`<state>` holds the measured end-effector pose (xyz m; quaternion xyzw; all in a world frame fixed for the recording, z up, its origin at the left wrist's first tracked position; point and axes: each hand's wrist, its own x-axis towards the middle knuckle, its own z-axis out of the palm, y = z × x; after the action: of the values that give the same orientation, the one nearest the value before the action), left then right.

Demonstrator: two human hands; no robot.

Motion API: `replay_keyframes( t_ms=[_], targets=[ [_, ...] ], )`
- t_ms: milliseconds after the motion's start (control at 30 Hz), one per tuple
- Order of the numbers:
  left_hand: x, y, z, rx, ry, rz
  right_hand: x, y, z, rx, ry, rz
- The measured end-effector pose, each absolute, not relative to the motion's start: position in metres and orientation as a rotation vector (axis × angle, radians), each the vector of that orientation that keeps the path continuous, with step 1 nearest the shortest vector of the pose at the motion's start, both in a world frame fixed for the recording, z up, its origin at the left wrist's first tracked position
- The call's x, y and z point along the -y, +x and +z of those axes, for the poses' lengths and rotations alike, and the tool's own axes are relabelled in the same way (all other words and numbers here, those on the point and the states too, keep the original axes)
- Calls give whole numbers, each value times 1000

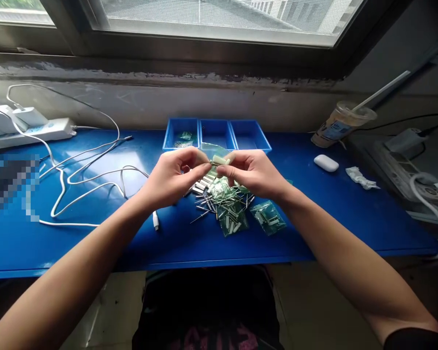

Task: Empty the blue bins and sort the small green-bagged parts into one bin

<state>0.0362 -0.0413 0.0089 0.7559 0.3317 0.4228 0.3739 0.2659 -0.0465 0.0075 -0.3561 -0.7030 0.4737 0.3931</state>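
Both hands, left hand (173,177) and right hand (253,172), pinch one small clear plastic bag (219,160) between pressed fingers, above scattered metal pins (208,204).

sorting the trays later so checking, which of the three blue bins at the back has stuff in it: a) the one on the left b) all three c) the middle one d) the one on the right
a: the left blue bin holds a few small greenish packets, while the middle bin and the right bin show only bare blue floors.
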Motion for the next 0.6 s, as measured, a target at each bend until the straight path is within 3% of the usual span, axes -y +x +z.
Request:
replay_keyframes(
  t_ms=[300, 600],
  targets=[
    [42, 38, 7, -815, 1952, 1033, 51, 262, 4, 1931, -868, 917],
    [41, 35, 8, -886, 1995, 1008, 53, 264, 7, 1923, -856, 1002]
  ],
)
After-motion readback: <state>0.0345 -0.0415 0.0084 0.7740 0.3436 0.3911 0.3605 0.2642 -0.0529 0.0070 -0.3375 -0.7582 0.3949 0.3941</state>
